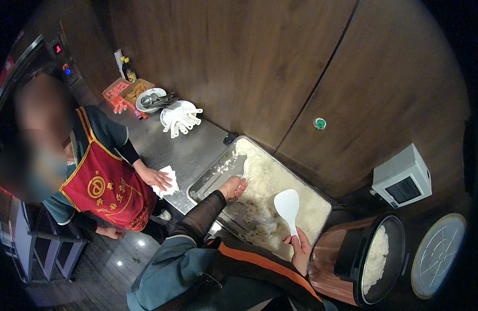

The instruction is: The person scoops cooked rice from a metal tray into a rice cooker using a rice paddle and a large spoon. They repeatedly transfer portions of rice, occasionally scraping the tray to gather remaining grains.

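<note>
A large metal tray [220,160] of cooked white rice [258,163] lies before me. My left hand [234,188] is over its left part, closed around the handle of a white utensil [245,168] seen nearly edge-on against the rice. In my right hand [301,250], at the tray's near right side, is a white plastic rice paddle [287,204], its dimpled blade raised over the tray. The metal floor shows at the tray's left, with scattered grains, and brownish rice lies in the near middle. To the right stands an open rice cooker [336,260] with rice inside.
A co-worker in a red apron [106,190] presses a white cloth [168,182] on the steel counter [184,151]. Behind are bowls of metal spoons [155,102] and white spoons [181,118], snack boxes [135,91] and bottles [128,70]. A white device [403,177] and round lid [439,254] are at right.
</note>
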`<act>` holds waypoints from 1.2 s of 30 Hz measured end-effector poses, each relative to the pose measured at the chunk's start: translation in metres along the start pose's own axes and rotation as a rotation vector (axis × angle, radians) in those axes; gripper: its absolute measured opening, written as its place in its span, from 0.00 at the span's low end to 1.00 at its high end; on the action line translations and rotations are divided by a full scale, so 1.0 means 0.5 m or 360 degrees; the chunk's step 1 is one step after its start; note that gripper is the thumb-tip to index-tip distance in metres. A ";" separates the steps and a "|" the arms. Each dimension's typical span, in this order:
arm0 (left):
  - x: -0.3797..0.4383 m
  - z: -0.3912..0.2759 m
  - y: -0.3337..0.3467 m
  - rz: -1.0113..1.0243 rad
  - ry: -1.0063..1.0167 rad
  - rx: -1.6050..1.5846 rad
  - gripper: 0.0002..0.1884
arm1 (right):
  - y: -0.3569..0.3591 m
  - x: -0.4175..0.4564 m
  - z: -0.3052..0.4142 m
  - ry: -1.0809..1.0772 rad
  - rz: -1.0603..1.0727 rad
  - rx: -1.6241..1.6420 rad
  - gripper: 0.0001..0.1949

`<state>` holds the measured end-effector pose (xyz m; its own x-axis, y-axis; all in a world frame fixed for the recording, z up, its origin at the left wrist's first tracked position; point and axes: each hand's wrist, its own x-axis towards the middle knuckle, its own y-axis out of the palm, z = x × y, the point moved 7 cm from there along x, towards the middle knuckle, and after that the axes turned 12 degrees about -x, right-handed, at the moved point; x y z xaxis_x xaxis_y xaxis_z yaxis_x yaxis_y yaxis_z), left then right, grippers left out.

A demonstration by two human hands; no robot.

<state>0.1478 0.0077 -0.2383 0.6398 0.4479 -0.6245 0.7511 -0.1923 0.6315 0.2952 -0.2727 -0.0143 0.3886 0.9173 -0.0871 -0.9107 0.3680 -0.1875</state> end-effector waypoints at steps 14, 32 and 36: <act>-0.045 0.020 0.000 0.0111 0.0455 0.0007 0.12 | -0.060 -0.088 -0.017 -0.0061 -0.0258 0.0011 0.20; -0.405 0.105 0.220 0.0427 0.0272 0.0290 0.12 | 0.054 -0.040 -0.115 0.0458 0.0111 0.1164 0.18; -0.480 0.093 0.377 0.0553 0.0210 0.0513 0.12 | -0.007 -0.079 -0.012 0.0115 0.0049 0.1387 0.17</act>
<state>0.1433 -0.1768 0.0091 0.8512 0.4120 -0.3252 0.5221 -0.6011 0.6050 0.2838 -0.3111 -0.0158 0.3433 0.9276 -0.1471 -0.6922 0.3557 0.6279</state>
